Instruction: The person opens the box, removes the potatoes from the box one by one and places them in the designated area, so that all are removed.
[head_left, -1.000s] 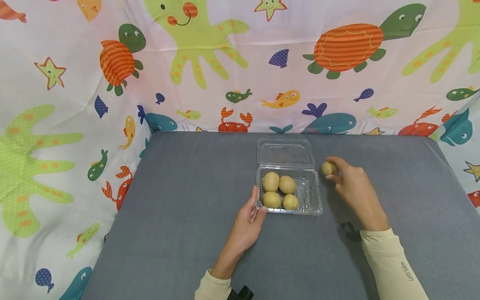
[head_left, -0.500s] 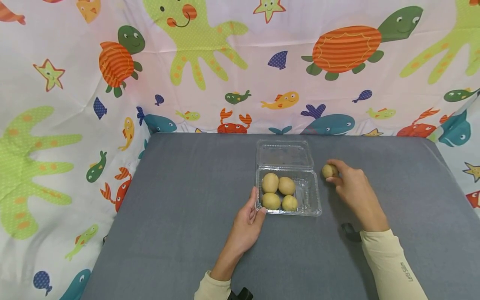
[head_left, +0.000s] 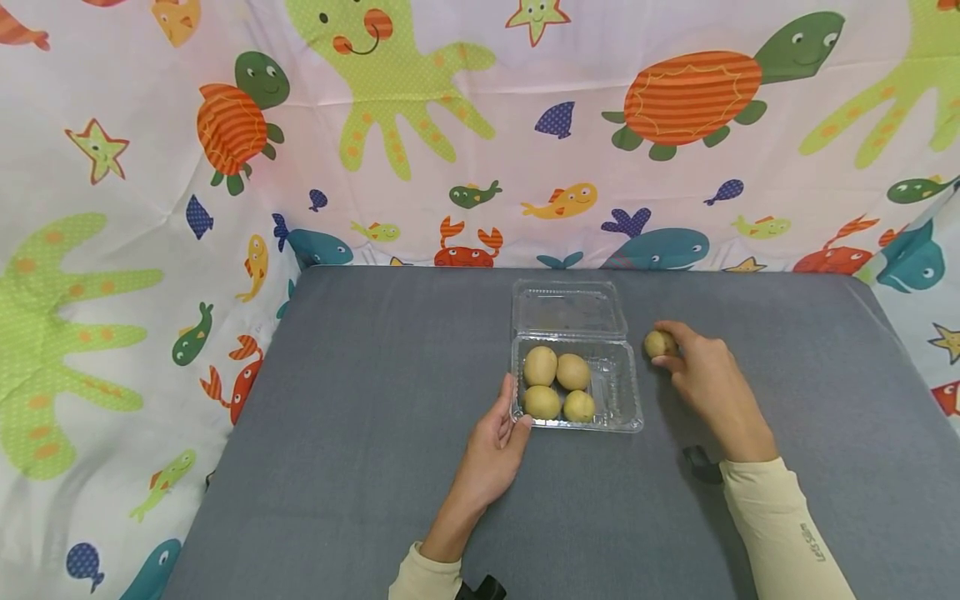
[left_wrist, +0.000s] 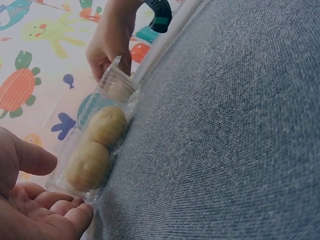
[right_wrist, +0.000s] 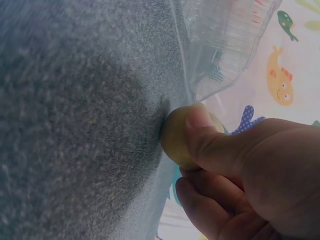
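A clear plastic clamshell container (head_left: 619,392) lies with its lid (head_left: 567,307) folded back, away from the person. Several yellow-brown, potato-like round things (head_left: 541,366) sit in its left and middle part, while its right side holds none. My left hand (head_left: 491,454) holds the container by its front left corner, thumb at the front and fingers along the side. To the right of the container, my right hand (head_left: 712,387) pinches another potato-like round thing (right_wrist: 176,139) between thumb and fingers. It is at or just above the grey cloth; whether it touches cannot be told.
Grey cloth (head_left: 360,433) covers the table. A white curtain (head_left: 420,125) printed with sea animals stands behind and at the left. A dark strap (head_left: 702,463) hangs at the right wrist, and a black device (head_left: 483,588) is at the left one.
Both hands keep their holds, and the container stays where it is. The whole view shifted very slightly downward; nothing else has visibly moved.
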